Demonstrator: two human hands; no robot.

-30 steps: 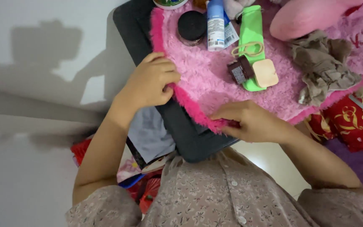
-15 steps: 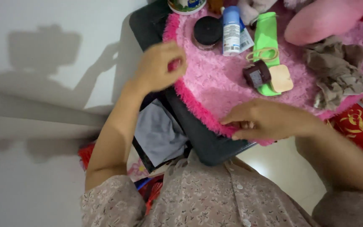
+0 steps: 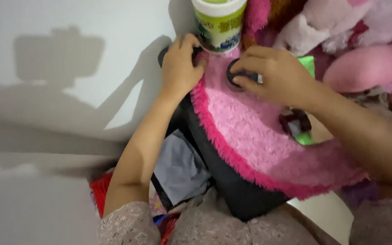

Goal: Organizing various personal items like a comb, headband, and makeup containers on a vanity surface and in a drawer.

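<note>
Gripping: one dark lid (image 3: 237, 75), right hand (image 3: 277, 75) | left hand (image 3: 180, 63) clasping mat edge (image 3: 199, 93) | one tub (image 3: 218, 22)

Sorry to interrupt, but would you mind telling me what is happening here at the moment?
A person leans over a fluffy pink mat that lies on a dark board. The left hand grips the far corner of mat and board. The right hand has its fingers on a round black lid or jar sitting on the mat. A white tub with a green label stands just beyond, and pink soft toys are piled to the right.
</note>
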